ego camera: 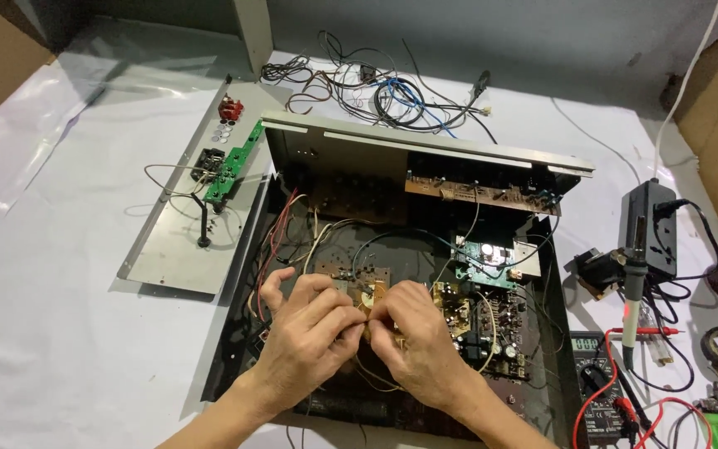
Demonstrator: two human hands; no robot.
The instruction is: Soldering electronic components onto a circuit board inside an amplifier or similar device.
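The left hand (pixel 305 333) and the right hand (pixel 413 337) meet fingertip to fingertip over the middle of an opened black chassis (pixel 238 333), both curled and pinching something small between thumb and forefinger; it seems to be the pale wires (pixel 376 382) that loop out from under the palms, though the fingers hide the exact grip. Just behind the fingertips, at twelve o'clock, lies a brown circuit board (pixel 351 274) with a pale round part on it. At three o'clock of the right hand sits a crowded component board (pixel 484 320), and beyond it at one o'clock a small green board (pixel 485 262). At eleven o'clock of the left hand a bundle of red wires (pixel 274 237) runs up the chassis wall. The hinged front panel (pixel 425 150) stands raised at the far edge, a long board fixed to its inner face. As far as progress can be judged, the case is already open and a grey metal plate (pixel 178 249) with its own green strip board lies detached at nine to ten o'clock, while the inner boards remain wired in place. Farther out, a soldering iron (pixel 631 312) and a multimeter (pixel 596 391) lie at three to four o'clock, and loose cables (pixel 376 91) lie at twelve.
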